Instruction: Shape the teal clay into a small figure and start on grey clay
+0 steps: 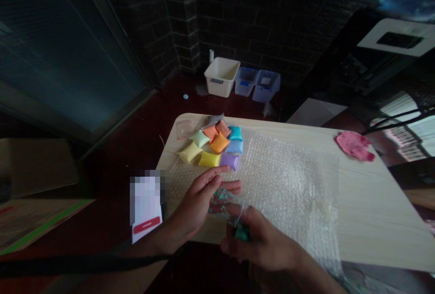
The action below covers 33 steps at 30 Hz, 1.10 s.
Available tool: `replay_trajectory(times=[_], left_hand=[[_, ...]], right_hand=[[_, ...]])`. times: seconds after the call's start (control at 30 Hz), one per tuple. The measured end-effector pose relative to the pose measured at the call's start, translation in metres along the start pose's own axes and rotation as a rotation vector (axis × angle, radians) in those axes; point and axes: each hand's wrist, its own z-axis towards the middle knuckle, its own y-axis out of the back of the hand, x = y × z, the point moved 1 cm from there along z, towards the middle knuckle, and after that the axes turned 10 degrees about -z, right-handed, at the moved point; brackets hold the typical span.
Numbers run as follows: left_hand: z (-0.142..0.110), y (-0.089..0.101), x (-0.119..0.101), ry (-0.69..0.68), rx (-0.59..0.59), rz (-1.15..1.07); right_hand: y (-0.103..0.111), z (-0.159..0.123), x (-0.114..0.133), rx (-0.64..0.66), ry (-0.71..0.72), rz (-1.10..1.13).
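Note:
My left hand [197, 201] and my right hand [261, 242] are together at the near edge of a light wooden table [374, 194]. Between them they hold a small clear plastic packet [222, 203] with teal print. My left hand's fingers curl along the packet's far side. My right hand is closed, pinching the packet's near end, with a bit of teal [242, 234] showing in its fingers. Just beyond lie several small pillow-shaped packs [217, 145] in yellow, orange, blue, purple and pale green, on the edge of a sheet of bubble wrap [288, 180].
A pink lump [355, 145] sits at the table's far right. A white card with a red bar [146, 214] hangs at the near left. A white basket [221, 76] and two clear bins [258, 84] stand on the dark floor beyond. A cardboard box [37, 167] is at left.

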Motion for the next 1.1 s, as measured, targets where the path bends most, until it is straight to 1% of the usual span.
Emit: replay_trajectory(times=[0.07, 0.13, 0.2, 0.27, 0.37, 0.5, 0.63, 0.73, 0.83, 0.97, 1.1], left_hand=[[0.002, 0.000, -0.002, 0.005, -0.005, -0.079], [0.004, 0.001, -0.003, 0.049, -0.012, -0.163], [0.006, 0.002, -0.005, 0.100, -0.005, -0.207], [0.009, 0.004, -0.005, 0.111, 0.031, -0.217], [0.010, 0.006, -0.004, 0.067, 0.066, -0.200], [0.008, 0.004, -0.001, 0.032, 0.040, -0.132], [0.005, 0.001, 0.001, 0.037, 0.050, -0.108], [0.004, 0.002, 0.005, 0.029, 0.033, -0.077], [0.004, 0.003, 0.009, 0.013, 0.020, -0.041], [0.005, 0.003, 0.010, -0.022, 0.021, -0.018], [0.005, 0.004, 0.004, -0.056, 0.016, -0.018]], right_hand=[[0.001, -0.001, 0.001, -0.044, 0.023, -0.073], [0.004, -0.001, 0.001, -0.077, 0.017, -0.125], [0.008, -0.001, 0.000, -0.103, -0.006, -0.137], [0.012, -0.001, -0.002, -0.127, -0.025, -0.116], [0.015, 0.000, -0.004, -0.127, -0.041, -0.048], [0.013, 0.000, -0.003, -0.079, -0.074, 0.046], [0.011, -0.001, -0.001, -0.035, -0.105, 0.150], [0.010, 0.000, 0.001, 0.003, -0.122, 0.215], [0.009, 0.002, 0.000, 0.000, -0.100, 0.223], [0.010, 0.002, -0.002, -0.031, -0.033, 0.212], [0.011, 0.000, -0.002, -0.122, -0.001, 0.058]])
